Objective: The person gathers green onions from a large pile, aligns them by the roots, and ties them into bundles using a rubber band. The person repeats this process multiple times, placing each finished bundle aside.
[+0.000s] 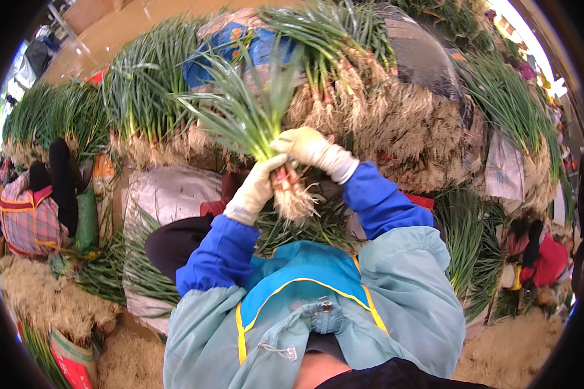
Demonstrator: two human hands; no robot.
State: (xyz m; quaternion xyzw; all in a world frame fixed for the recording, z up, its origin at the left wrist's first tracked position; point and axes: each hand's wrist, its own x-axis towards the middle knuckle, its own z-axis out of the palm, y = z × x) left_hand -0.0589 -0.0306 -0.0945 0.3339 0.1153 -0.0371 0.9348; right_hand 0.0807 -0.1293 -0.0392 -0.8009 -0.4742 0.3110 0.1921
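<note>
Both hands wear cream knit gloves and meet at a bunch of green onions (pixel 260 127), raised before my chest with its pale roots hanging down. My left hand (pixel 257 187) closes around the white stalks just above the roots. My right hand (pixel 304 146) grips the same bunch slightly higher, from the right side, its fingertips on the green stems. The leaves fan out up and to the left. Loose green leaves (pixel 311 228) lie below the bunch, over my lap.
Rooted green onions stand in a row (pixel 151 92) at the left and lie piled (pixel 340 68) ahead. A pale sack (pixel 175 189) lies at my left, more green onions (pixel 457 238) at my right. One person (pixel 31 214) sits far left, another (pixel 547 257) far right.
</note>
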